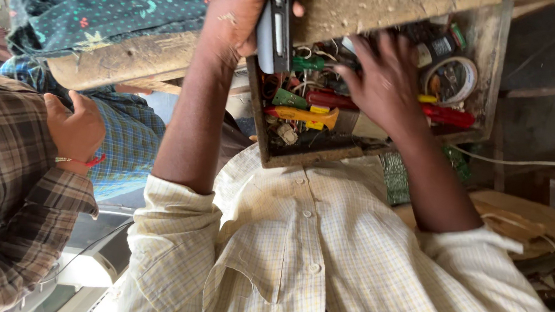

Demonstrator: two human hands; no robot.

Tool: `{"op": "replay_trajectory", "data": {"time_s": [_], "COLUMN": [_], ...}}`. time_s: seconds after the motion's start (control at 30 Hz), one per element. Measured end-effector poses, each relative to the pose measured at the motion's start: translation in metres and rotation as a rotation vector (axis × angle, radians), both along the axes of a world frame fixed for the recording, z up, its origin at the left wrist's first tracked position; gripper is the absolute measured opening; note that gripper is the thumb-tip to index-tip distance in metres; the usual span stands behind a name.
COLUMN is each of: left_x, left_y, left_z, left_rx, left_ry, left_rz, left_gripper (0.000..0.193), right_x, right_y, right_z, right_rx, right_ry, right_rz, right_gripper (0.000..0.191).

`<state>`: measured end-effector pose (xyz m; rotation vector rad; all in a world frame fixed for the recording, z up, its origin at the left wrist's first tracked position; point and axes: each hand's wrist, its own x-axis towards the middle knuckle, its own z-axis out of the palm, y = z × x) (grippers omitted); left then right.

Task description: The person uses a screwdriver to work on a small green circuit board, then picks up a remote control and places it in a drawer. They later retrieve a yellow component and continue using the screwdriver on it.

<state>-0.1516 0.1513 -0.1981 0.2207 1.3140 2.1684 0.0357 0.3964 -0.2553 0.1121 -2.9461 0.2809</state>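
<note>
A worn wooden desk (363, 10) edges an open wooden drawer (494, 73) crammed with tools. The left hand (234, 18) has its grip closed around a grey flat device (274, 27) at the drawer's edge. The right hand (385, 82) lies spread among the clutter, its grip loose and holding nothing, touching a red-handled screwdriver (450, 115) near a tape roll (450, 78). Another person's hand (77, 128) rests well apart.

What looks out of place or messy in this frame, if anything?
The wooden drawer is a jumble: red-handled screwdrivers, an orange-handled tool, a tape roll and loose wires lie heaped in no order. The right hand digs among them; the left hand grips a grey flat device. The drawer's wood is worn and stained.
</note>
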Motion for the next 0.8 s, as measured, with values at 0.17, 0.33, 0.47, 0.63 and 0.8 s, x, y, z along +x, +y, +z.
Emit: {"op": "replay_trajectory", "data": {"time_s": [0.17,0.33,0.47,0.63,0.8], "left_x": [0.009,0.022,0.022,0.007,-0.011], "left_y": [0.005,0.008,0.007,0.001,0.000], "left_z": [0.023,0.066,0.067,0.024,-0.013], "left_rx": [0.118,0.119,0.151,0.107,0.135], "left_ry": [0.018,0.094,0.095,-0.019,-0.185], "left_rz": [0.048,0.007,-0.002,0.089,-0.031], "left_gripper": [0.017,0.017,0.018,0.014,0.014], "right_x": [-0.051,-0.049,-0.013,0.067,0.120], "right_y": [-0.025,-0.028,-0.017,-0.029,-0.043], "right_z": [-0.009,0.015,0.036,0.046,0.036], "right_rx": [-0.090,-0.243,-0.036,-0.173,-0.140], "right_ry": [-0.040,-0.443,-0.074,0.151,0.258], "right_rz": [0.089,0.070,0.203,0.122,0.237], "right_gripper": [0.093,0.078,0.062,0.052,0.045]}}
